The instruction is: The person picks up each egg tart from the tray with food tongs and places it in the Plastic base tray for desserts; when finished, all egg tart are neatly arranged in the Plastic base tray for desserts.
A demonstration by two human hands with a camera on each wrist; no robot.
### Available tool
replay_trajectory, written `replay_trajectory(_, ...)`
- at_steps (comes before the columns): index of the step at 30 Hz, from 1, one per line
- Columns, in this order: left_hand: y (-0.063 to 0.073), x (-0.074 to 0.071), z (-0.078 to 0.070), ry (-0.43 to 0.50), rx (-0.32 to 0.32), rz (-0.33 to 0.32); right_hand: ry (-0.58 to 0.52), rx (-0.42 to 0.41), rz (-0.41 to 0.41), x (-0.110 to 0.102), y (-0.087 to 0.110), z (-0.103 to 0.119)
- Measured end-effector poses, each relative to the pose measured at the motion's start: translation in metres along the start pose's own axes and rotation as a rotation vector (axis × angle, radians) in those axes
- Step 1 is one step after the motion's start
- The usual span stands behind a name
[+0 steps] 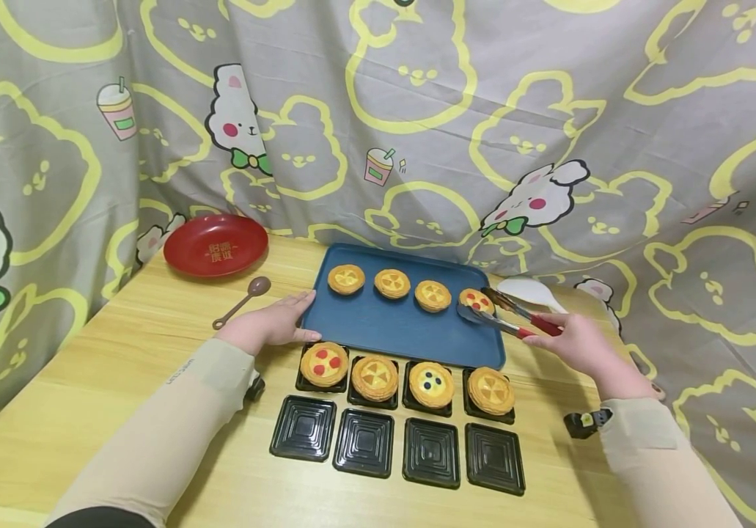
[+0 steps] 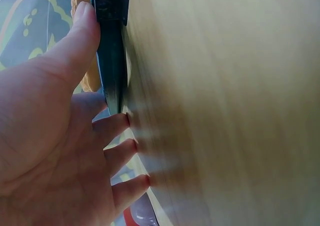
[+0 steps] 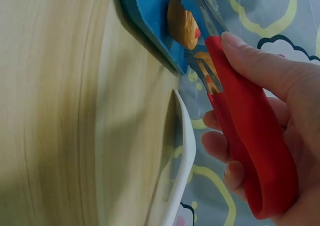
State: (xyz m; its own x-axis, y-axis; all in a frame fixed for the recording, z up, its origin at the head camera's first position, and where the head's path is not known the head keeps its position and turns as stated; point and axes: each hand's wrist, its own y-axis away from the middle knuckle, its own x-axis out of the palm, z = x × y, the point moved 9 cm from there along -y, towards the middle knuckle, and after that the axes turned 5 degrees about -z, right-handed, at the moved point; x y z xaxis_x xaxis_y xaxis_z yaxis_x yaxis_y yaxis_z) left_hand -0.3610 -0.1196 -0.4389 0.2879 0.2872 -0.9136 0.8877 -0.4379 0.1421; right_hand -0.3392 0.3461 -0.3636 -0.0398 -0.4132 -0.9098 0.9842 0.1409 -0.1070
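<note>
My right hand [image 1: 578,341] grips a pair of red-handled tongs [image 3: 240,116]. The tong tips straddle a tart with red dots [image 1: 476,301] at the right end of a blue tray [image 1: 384,326]. Three tarts with yellow wedge tops, such as this tart [image 1: 392,284], lie to its left along the tray. At the tray's left edge rests my left hand [image 1: 276,320], fingers extended and thumb spread towards the near corner. In the left wrist view the thumb and fingers lie along the dark tray edge [image 2: 113,61].
Nearer than the tray, a row of tarts [image 1: 325,364] sits on black square bases. In front lie several bare black squares [image 1: 364,442]. A brown spoon [image 1: 242,301] and red plate [image 1: 215,246] are at left; a white dish [image 1: 532,291] is behind the tongs, before a patterned curtain [image 1: 417,198].
</note>
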Motion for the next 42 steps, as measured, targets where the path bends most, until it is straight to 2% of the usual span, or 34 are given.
replay_trajectory(9,0.002,-0.001,-0.001,0.006,-0.008,0.003,0.007,0.002,-0.019,0.002,-0.001,0.0)
replay_trajectory(14,0.001,-0.001,0.0,0.008,-0.007,0.004,-0.041,-0.013,-0.036,-0.004,0.001,0.015)
replay_trajectory(20,0.002,-0.001,0.0,0.011,-0.006,0.004,-0.105,-0.086,-0.049,-0.016,0.009,0.069)
replay_trajectory(25,0.001,-0.001,0.0,0.008,0.0,-0.001,-0.186,-0.224,-0.003,-0.012,0.024,0.129)
replay_trajectory(30,0.0,-0.001,-0.001,0.012,0.009,-0.009,-0.231,-0.392,0.081,0.008,0.043,0.183)
replay_trajectory(34,0.001,-0.003,-0.002,0.023,0.016,-0.012,-0.196,-0.503,0.134,0.03,0.06,0.217)
replay_trajectory(38,0.001,-0.001,-0.001,0.024,0.011,-0.003,-0.131,-0.585,0.183,0.054,0.077,0.238)
replay_trajectory(42,0.001,-0.001,-0.001,0.015,0.013,-0.005,-0.054,-0.666,0.175,0.07,0.087,0.248)
